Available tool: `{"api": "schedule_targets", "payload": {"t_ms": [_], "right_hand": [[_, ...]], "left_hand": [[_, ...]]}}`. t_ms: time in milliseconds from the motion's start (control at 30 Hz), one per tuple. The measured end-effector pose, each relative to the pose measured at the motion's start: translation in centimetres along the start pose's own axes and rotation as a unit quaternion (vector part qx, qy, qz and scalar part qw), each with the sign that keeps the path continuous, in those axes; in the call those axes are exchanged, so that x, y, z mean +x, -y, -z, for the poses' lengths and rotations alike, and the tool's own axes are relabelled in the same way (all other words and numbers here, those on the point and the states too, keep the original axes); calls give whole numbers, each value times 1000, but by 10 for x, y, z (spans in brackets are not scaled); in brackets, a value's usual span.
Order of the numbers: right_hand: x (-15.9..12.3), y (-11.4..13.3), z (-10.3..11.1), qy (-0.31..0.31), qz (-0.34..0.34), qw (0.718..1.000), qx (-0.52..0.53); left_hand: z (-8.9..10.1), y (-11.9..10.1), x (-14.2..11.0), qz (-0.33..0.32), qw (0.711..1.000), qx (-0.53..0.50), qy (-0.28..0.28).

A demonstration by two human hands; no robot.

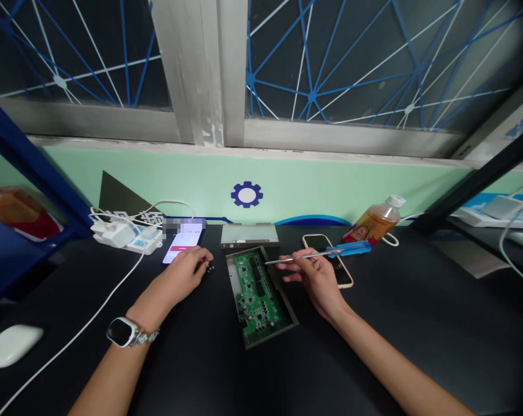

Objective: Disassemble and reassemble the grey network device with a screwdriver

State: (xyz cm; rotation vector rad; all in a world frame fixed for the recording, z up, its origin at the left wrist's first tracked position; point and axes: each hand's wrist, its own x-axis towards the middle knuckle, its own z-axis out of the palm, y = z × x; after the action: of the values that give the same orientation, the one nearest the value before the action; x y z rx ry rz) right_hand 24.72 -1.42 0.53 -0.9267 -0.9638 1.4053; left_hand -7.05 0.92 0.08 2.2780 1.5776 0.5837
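Observation:
A green circuit board [258,297] sits in an open metal tray [271,335], lying at a slant on the dark table. My right hand [317,280] is closed around the metal shaft of a screwdriver [350,248] with a clear blue handle. The screwdriver lies nearly level, its handle pointing right and its tip over the upper right part of the board. Left of the tray, my left hand [186,271] rests on the table with curled fingers. A few tiny screws [210,267] lie right at its fingertips. Whether the fingers hold one is hidden.
A flat metal cover [249,234] lies behind the tray. A lit phone [183,240] is beyond my left hand, near a power strip [127,237] with white cables. Another phone [344,274] lies beneath the screwdriver handle. A drink bottle [372,222] leans at the back right.

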Motion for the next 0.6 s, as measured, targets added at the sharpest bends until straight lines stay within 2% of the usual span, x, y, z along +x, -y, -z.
{"api": "schedule_targets", "payload": {"t_ms": [133, 333, 600], "right_hand": [[0, -1, 0, 2, 5, 1000, -5], [-1, -1, -2, 0, 0, 1000, -11], [-1, -2, -2, 5, 0, 1000, -16]], "left_hand": [[-11, 4, -3, -34, 999, -36, -12], [-29, 19, 2, -69, 997, -23, -23], [-32, 26, 4, -65, 998, -6, -27]]}}
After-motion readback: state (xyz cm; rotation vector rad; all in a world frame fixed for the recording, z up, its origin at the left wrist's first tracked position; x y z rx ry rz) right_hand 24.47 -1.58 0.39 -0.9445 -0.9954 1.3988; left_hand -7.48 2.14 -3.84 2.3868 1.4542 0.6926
